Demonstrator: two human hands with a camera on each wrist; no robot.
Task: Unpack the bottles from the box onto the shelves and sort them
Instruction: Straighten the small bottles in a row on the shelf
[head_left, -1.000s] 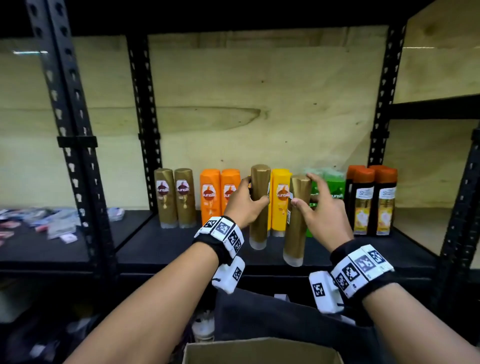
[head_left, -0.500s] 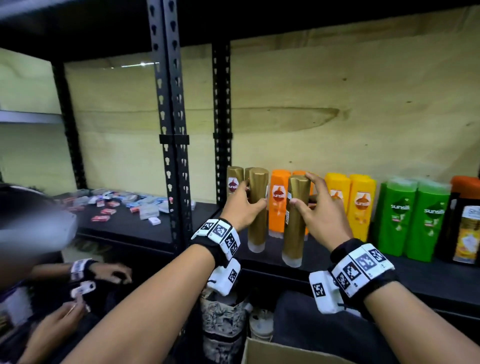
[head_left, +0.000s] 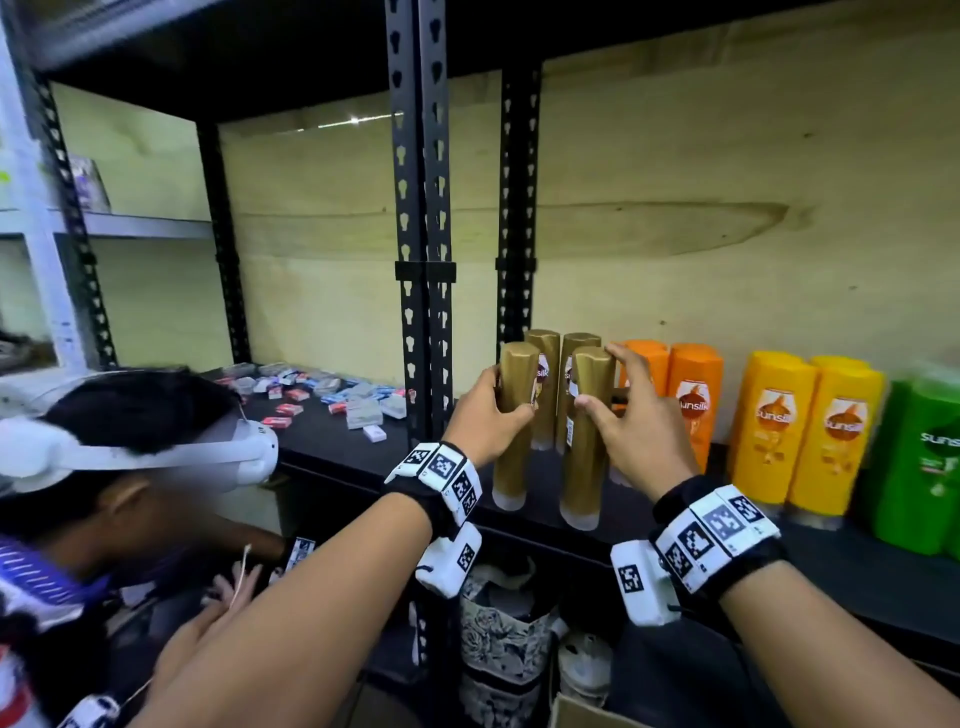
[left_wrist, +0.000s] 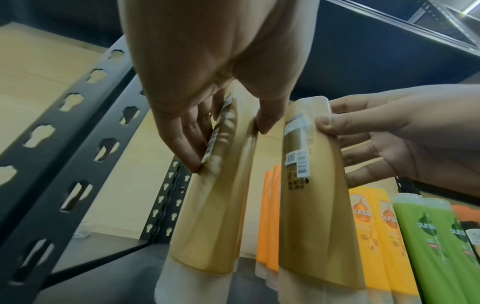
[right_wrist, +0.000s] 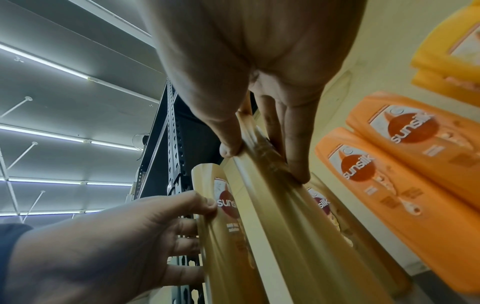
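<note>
I count four gold bottles at the left end of the black shelf (head_left: 332, 441): two standing at the back (head_left: 558, 384) and one in each of my hands. My left hand (head_left: 480, 421) has thumb and fingers curled round the left gold bottle (head_left: 511, 426), and my right hand (head_left: 636, 431) pinches the right gold bottle (head_left: 584, 441) between thumb and fingers. Both are upright, pale caps down, at the shelf's front edge just ahead of the back pair; whether their caps touch the shelf I cannot tell. The bottles are glossy plastic, tall, flattened and tapering toward the top, with paper barcode labels. Next along stand two orange bottles (head_left: 693, 395), then two yellow bottles (head_left: 805, 431), then green bottles (head_left: 919, 457) partly cut off at the frame edge, all smooth, rounded plastic with printed labels. The shelving uprights are perforated black metal, backed by plywood. Small flat packets (head_left: 322, 395) lie scattered on the neighbouring shelf. A cardboard box (head_left: 582, 714) corner shows below. Another person wearing a white headset (head_left: 145, 452) crouches at the left.
</note>
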